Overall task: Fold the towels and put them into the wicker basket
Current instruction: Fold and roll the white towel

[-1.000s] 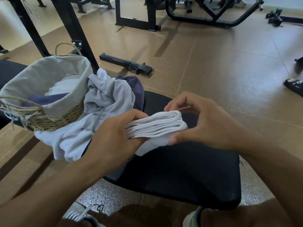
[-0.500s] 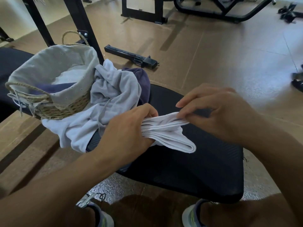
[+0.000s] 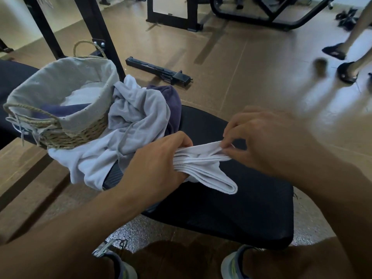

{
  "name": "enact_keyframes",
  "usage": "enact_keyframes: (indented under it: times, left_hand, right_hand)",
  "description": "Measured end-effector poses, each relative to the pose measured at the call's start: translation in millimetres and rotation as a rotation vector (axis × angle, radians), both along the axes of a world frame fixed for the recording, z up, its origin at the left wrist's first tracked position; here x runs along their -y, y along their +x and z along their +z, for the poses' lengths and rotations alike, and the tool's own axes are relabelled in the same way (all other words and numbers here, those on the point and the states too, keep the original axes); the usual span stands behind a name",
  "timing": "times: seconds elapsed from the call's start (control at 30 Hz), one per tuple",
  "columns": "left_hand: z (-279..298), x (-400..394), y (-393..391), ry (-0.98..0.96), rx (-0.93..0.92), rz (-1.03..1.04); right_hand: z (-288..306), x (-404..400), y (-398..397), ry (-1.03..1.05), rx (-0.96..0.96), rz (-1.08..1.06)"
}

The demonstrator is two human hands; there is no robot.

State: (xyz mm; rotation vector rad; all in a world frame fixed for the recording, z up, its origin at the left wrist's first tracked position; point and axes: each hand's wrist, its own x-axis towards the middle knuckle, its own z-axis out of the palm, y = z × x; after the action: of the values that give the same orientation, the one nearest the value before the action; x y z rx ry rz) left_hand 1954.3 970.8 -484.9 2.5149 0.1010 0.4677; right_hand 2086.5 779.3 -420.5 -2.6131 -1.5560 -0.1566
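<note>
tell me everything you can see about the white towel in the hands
The white towel is soft cloth, folded into a long narrow bundle with several stacked layers showing along its edge. It is held just above the black padded seat. The left hand grips its left end; the right hand pinches a top layer with its fingers. Its rounded folded end droops toward the seat.

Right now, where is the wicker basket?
In the head view, the wicker basket stands far left, touching the unfolded towel pile on its right.
</note>
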Motion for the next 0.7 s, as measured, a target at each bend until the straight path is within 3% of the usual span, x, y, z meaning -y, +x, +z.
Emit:
enact_keyframes:
  times: [0.23, 0.4, 0.53, 0.7]
  left_hand:
    - [1, -2, 1, -0.088, -0.023, -0.016]
    - [-2, -5, 1, -0.056, -0.013, -0.037]
    - [-2, -7, 2, -0.073, -0.001, -0.034]
    - [-2, -9, 2, -0.116, -0.004, -0.014]
  right_hand:
    - [4, 2, -3, 0.152, -0.246, -0.174]
    - [-1, 1, -2, 0.217, -0.346, -0.157]
    - [-2, 5, 5, 0.127, -0.524, -0.068]
    - [-9, 6, 8, -0.018, -0.547, 0.035]
